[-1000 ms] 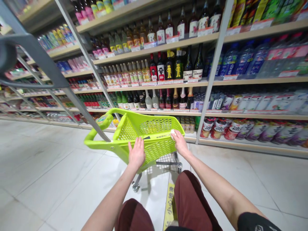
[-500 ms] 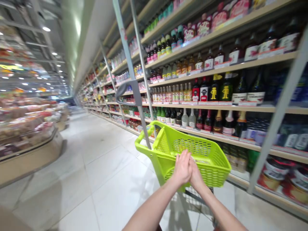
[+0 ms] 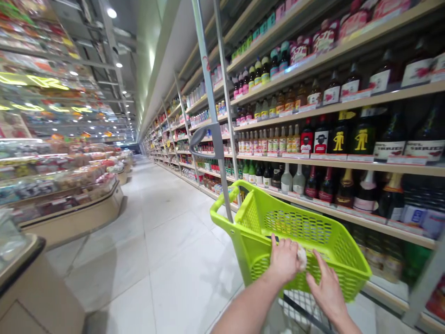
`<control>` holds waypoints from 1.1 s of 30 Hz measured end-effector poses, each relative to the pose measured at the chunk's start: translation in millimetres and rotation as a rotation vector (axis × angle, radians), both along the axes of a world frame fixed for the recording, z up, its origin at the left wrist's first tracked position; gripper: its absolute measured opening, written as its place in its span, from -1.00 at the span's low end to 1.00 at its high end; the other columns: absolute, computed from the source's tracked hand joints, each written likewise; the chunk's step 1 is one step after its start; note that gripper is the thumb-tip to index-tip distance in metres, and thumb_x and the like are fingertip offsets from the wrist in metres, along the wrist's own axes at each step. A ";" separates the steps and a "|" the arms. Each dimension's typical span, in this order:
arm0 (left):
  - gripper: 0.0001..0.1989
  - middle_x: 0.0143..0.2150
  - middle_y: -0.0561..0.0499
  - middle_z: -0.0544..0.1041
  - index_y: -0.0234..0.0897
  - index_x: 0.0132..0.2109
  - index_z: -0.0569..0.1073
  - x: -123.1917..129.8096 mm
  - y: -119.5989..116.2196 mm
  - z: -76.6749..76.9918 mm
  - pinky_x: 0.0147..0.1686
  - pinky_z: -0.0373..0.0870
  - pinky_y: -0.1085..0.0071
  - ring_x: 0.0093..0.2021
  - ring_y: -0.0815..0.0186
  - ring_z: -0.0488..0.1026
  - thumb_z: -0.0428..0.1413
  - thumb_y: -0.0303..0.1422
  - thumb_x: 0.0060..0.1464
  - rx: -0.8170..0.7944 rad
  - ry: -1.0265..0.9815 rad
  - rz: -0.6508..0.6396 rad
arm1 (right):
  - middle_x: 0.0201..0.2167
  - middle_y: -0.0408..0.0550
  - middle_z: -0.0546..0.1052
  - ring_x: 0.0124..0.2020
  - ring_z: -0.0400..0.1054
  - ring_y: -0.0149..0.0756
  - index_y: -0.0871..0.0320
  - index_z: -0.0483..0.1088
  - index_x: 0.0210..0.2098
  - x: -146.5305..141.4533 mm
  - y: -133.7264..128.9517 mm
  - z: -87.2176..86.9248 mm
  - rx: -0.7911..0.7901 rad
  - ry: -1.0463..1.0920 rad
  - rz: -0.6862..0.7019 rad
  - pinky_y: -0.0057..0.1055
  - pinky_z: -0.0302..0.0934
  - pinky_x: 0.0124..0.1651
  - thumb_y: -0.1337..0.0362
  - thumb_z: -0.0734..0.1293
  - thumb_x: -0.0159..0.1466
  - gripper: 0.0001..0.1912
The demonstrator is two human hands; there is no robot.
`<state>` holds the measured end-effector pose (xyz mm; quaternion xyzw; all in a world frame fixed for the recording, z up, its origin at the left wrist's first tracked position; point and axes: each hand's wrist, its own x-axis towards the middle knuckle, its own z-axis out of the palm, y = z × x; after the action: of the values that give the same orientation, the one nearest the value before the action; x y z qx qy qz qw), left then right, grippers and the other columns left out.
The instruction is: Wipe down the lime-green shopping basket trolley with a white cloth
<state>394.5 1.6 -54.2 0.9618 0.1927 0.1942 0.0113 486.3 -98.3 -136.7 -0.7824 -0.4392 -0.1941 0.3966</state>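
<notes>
My left hand [image 3: 284, 262] is above the front rim of a lime-green plastic shopping cart basket [image 3: 306, 222], its fingers curled around a small white soft item [image 3: 302, 258]. The item looks like a crumpled tissue, but the picture does not settle it. My right hand [image 3: 327, 292] is close by, just right of that item, with its fingers apart and holding nothing. It hangs over the basket's near wall. A grey pole with a looped top [image 3: 208, 139] rises from the basket's far corner. The inside of the basket is mostly hidden by my hands.
Tall shelves of wine and other bottles [image 3: 330, 139] run along the right side of the aisle. A white tiled floor [image 3: 174, 260] stretches ahead. Glass-fronted food counters [image 3: 62, 185] line the left, and a beige counter corner [image 3: 31, 287] stands at lower left.
The view has swung left and now looks down the aisle. My hands, pressed together half a second ago, have parted. The white item, earlier at my right fingertips, is now at my left hand.
</notes>
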 end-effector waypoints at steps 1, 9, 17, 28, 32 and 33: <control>-0.68 -0.15 -0.05 0.40 -0.25 -0.08 0.30 1.0 2.3 -2.2 0.14 -0.13 -0.07 -0.09 0.22 0.30 -0.08 -0.24 0.03 0.019 -0.001 0.002 | 0.06 0.15 0.27 0.10 0.14 -0.10 0.24 -0.03 0.16 -0.4 -2.5 1.7 0.014 -0.001 -0.047 -0.07 0.04 0.06 0.22 0.06 0.13 -0.40; -0.76 -0.19 -0.01 0.46 -0.21 -0.12 0.33 -37.3 29.6 19.5 0.14 -0.27 -0.10 -0.15 0.27 0.38 -0.12 -0.42 0.08 0.081 -0.068 0.096 | 0.16 0.08 0.16 0.20 -0.06 -0.13 0.26 0.11 0.12 0.1 -17.7 24.8 -0.295 0.065 -0.204 0.03 -0.17 0.14 0.40 0.06 0.11 -0.45; -0.73 -0.07 -0.07 0.43 -0.22 -0.10 0.33 -32.0 22.5 16.4 0.15 -0.21 -0.07 -0.04 0.23 0.33 -0.14 -0.44 0.07 0.114 -0.068 0.079 | 0.20 0.05 0.08 0.24 -0.18 -0.13 0.23 0.14 0.11 -8.6 -13.5 29.3 -0.366 0.142 -0.121 0.03 -0.25 0.17 0.47 0.12 0.05 -0.41; -0.68 -0.03 -0.09 0.42 -0.22 -0.06 0.33 -57.7 49.1 30.6 0.13 -0.31 -0.14 -0.05 0.20 0.35 -0.18 -0.46 0.07 0.177 -0.078 0.147 | 0.22 0.01 0.04 0.24 -0.20 -0.19 0.22 0.07 0.14 -7.1 -21.8 30.6 -0.373 0.136 -0.105 0.05 -0.37 0.18 0.50 0.10 0.04 -0.36; -0.68 -0.01 -0.13 0.40 -0.25 -0.06 0.33 -71.6 55.0 43.0 0.11 -0.27 -0.14 -0.04 0.16 0.34 -0.15 -0.41 0.04 0.208 -0.043 0.227 | 0.22 0.03 0.04 0.24 -0.21 -0.19 0.24 0.07 0.14 -8.5 -17.5 26.0 -0.356 0.173 -0.107 0.03 -0.36 0.19 0.52 0.10 0.02 -0.35; -0.69 -0.02 -0.13 0.41 -0.26 -0.07 0.33 -68.6 51.8 42.5 0.11 -0.25 -0.13 -0.04 0.15 0.33 -0.14 -0.39 0.04 0.206 -0.033 0.225 | 0.22 0.03 0.04 0.24 -0.21 -0.19 0.24 0.07 0.14 -8.7 -17.2 25.6 -0.353 0.177 -0.107 0.03 -0.36 0.19 0.52 0.10 0.02 -0.35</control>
<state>325.9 53.4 -11.7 0.9268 0.2783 0.2287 -0.1060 477.6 -115.6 -111.1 -0.8761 -0.3875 -0.0652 0.2793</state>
